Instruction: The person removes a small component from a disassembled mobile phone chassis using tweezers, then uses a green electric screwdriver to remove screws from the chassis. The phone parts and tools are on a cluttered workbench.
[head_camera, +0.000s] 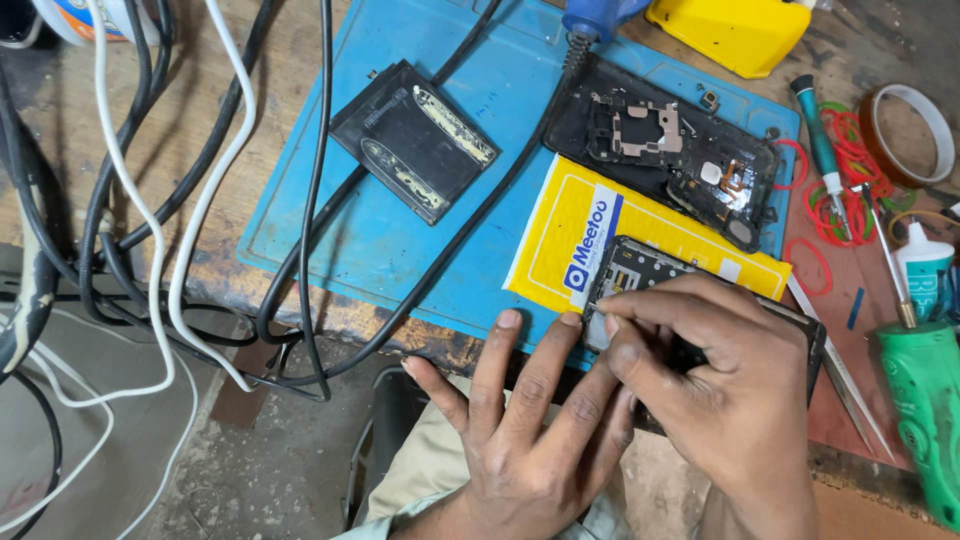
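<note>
On the bench (200, 120) a blue mat (470, 140) carries a yellow packet (560, 225), a black back cover (660, 150), a loose battery (412, 140); opened phone (640, 272) lies on the packet at the front edge; left hand (520, 430) steadies it, fingers flat, grip released; right hand (720, 385) pinches at its top corner, grip clenched, whatever it pinches is hidden; tweezers (840, 375) just right

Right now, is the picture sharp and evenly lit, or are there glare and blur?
Head view: soft, even light, mostly sharp. Small glints show on the removed black battery and the tape roll. The right hand and left hand cast only faint shadows over the opened phone. Edges bend slightly, as with a wide lens.
</note>
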